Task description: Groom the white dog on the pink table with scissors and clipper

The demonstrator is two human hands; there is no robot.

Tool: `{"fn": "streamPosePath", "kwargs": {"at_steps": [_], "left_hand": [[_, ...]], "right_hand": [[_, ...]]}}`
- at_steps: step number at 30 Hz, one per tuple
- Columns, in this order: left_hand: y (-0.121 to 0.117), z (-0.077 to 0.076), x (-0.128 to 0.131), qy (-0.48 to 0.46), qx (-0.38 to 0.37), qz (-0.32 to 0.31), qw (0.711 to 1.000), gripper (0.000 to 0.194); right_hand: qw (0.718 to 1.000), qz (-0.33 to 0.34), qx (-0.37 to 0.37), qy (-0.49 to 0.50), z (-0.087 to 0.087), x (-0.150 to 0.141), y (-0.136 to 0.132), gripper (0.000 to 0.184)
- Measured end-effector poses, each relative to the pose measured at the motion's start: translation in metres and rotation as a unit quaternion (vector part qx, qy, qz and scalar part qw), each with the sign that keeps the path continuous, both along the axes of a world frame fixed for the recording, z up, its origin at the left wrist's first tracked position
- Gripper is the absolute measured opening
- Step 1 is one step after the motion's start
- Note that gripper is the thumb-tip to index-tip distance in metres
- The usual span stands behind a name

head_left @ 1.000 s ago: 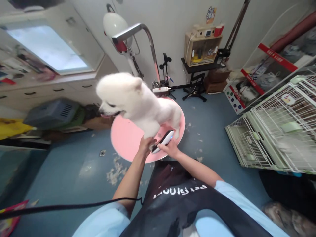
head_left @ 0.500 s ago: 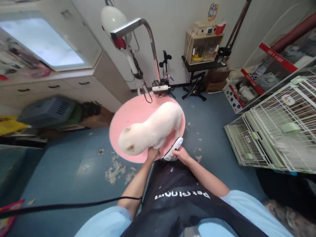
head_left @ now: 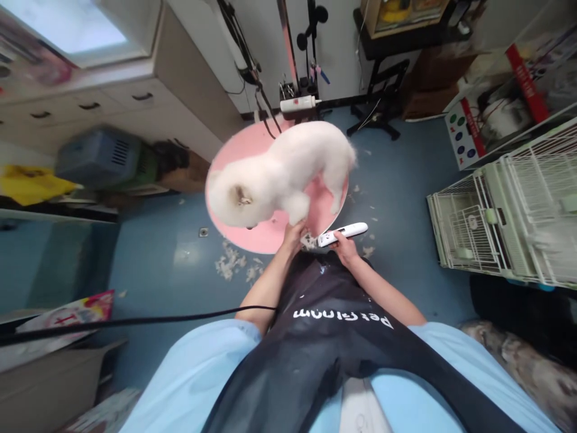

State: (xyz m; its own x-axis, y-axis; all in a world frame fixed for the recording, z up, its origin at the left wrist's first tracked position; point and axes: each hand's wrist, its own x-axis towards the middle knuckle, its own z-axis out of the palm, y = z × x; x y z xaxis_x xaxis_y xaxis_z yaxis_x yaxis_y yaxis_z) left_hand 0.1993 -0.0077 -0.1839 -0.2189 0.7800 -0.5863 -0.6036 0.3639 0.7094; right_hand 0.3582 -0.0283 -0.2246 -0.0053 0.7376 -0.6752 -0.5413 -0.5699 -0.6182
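Observation:
A fluffy white dog (head_left: 282, 171) stands on a round pink grooming table (head_left: 234, 162), head lowered toward the left. My left hand (head_left: 295, 231) is closed round the dog's front paw at the table's near edge. My right hand (head_left: 346, 246) grips a white electric clipper (head_left: 342, 233), held level with its head pointing left at the paw. Tufts of cut white fur cling between the paw and the clipper head.
A metal grooming arm (head_left: 288, 54) rises behind the table, with a white bottle (head_left: 300, 104) at its foot. White wire cages (head_left: 505, 210) stand at the right. A grey pet carrier (head_left: 97, 159) and cabinets (head_left: 90, 102) are at the left. Fur clippings (head_left: 232, 264) lie on the blue floor.
The dog came down from rearing up and now stands with its head low. The clipper has swung from steeply tilted to level. The view has tilted further down.

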Motion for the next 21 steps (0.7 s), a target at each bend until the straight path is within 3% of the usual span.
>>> {"fn": "streamPosePath", "kwargs": {"at_steps": [5,9,16,21], "left_hand": [[0.002,0.005,0.006,-0.018,0.014,0.010,1.000,0.059],[0.007,0.006,0.008,-0.019,0.017,0.001,1.000,0.055],[0.013,0.011,0.007,-0.012,0.051,-0.003,0.999,0.052],[0.017,0.014,0.004,-0.022,0.057,-0.006,0.998,0.050]], "right_hand": [[0.993,-0.042,0.003,0.106,0.010,-0.010,0.001,0.032],[0.992,-0.081,-0.026,0.098,0.013,-0.012,0.003,0.032],[0.989,-0.052,0.021,0.136,0.014,-0.014,0.009,0.033],[0.987,-0.057,0.004,0.151,0.013,-0.019,0.013,0.030]]}}
